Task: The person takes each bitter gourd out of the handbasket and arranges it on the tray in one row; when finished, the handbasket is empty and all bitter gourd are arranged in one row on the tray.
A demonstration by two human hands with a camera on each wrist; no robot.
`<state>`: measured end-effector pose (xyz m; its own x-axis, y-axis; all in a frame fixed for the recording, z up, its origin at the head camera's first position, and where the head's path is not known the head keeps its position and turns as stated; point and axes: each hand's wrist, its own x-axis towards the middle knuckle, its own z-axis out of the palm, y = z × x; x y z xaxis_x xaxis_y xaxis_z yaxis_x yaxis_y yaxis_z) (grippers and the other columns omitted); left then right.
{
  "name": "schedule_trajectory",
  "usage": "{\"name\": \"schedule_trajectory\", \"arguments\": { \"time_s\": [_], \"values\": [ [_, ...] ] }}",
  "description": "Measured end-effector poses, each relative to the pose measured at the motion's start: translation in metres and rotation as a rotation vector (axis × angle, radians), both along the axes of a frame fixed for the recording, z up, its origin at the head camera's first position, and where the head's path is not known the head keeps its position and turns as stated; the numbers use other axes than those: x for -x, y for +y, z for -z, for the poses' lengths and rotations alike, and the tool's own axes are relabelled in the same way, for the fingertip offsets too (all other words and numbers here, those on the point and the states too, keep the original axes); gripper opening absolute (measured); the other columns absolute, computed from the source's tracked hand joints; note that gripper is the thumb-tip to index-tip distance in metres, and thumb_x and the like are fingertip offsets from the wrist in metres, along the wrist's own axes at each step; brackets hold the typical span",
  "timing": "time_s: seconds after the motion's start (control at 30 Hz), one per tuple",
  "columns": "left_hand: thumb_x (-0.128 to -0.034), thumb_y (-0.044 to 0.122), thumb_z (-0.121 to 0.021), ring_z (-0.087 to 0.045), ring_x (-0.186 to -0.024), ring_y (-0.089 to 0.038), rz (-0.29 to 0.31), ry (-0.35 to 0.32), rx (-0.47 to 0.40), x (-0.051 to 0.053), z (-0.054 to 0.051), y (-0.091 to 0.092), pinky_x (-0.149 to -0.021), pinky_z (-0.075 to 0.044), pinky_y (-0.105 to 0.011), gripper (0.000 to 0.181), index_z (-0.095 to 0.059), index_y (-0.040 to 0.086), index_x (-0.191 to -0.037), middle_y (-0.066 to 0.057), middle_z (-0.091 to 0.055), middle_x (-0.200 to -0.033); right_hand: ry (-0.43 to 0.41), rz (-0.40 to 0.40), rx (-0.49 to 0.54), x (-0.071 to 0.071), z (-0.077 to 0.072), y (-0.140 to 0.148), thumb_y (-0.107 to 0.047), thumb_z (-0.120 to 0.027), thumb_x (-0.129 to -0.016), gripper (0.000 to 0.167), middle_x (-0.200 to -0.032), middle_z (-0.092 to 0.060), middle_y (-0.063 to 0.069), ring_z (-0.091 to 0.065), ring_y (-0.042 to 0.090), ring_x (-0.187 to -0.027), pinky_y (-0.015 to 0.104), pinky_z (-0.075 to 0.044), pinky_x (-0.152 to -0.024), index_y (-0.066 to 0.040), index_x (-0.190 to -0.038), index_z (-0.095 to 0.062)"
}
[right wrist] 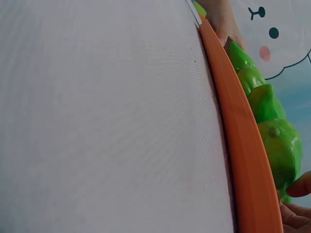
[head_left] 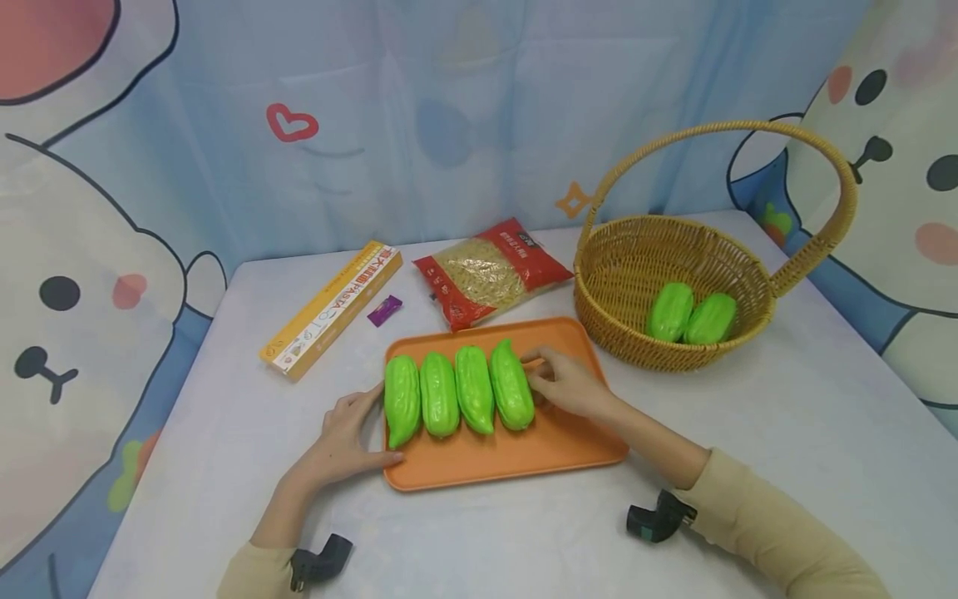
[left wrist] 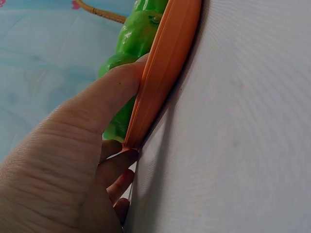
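Several green ridged vegetables [head_left: 440, 394] lie side by side on an orange tray [head_left: 509, 462]. At the tray's left edge, my left hand [head_left: 340, 441] grips the near corner, thumb on the rim; the left wrist view shows the same hand [left wrist: 73, 141], its fingers at the tray's side [left wrist: 163, 68]. My right hand [head_left: 572, 384] is over the tray's right part, bent fingers touching the right side of the rightmost vegetable [head_left: 511, 387]. In the right wrist view, part of this hand [right wrist: 297, 208] shows beside a green vegetable [right wrist: 281, 148]; its other fingers are hidden.
A wicker basket [head_left: 636, 349] with a tall handle stands at the right, two green vegetables [head_left: 670, 312] inside. Behind the tray lie a red bag of pasta [head_left: 490, 270], a small purple packet [head_left: 385, 310] and a long yellow box [head_left: 332, 312]. A patterned curtain [head_left: 449, 125] hangs behind.
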<state>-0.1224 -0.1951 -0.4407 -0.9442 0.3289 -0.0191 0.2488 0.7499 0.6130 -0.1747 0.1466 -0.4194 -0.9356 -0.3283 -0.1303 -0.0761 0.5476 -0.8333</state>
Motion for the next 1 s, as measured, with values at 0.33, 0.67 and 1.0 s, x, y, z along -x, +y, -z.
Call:
{"name": "schedule_trajectory", "arguments": {
  "time_s": [0.33,0.67,1.0],
  "values": [
    [-0.0626,0.055,-0.076,-0.027,-0.123,-0.026,0.000,0.007,-0.001,0.001,0.001,0.000,-0.098,-0.025,-0.052,0.107,-0.022,0.017,-0.147,-0.010,-0.043,-0.131,-0.046,0.000,0.078,0.003,-0.001,0.005,-0.002,-0.050,-0.089,0.033,-0.087,-0.062,0.017,-0.063,0.023,-0.068,0.033,-0.054,-0.058,0.006,-0.121,-0.045],
    [-0.0617,0.059,-0.075,-0.026,-0.124,-0.026,-0.017,0.000,-0.001,0.000,0.003,-0.002,-0.099,-0.025,-0.053,0.108,-0.022,0.020,-0.147,-0.008,-0.041,-0.135,0.184,0.019,-0.103,0.008,-0.049,0.037,-0.008,-0.052,-0.090,0.026,-0.100,-0.063,0.016,-0.062,0.023,-0.082,0.035,-0.051,-0.070,0.000,-0.114,-0.057],
    [-0.0626,0.060,-0.074,-0.026,-0.124,-0.026,-0.003,-0.004,0.004,-0.001,0.004,0.000,-0.098,-0.026,-0.053,0.107,-0.021,0.021,-0.147,-0.008,-0.041,-0.134,0.262,0.177,-0.183,0.018,-0.098,0.095,-0.022,-0.048,-0.095,0.031,-0.109,-0.059,0.019,-0.056,0.030,-0.096,0.043,-0.046,-0.077,-0.003,-0.117,-0.054]
  ]
}}
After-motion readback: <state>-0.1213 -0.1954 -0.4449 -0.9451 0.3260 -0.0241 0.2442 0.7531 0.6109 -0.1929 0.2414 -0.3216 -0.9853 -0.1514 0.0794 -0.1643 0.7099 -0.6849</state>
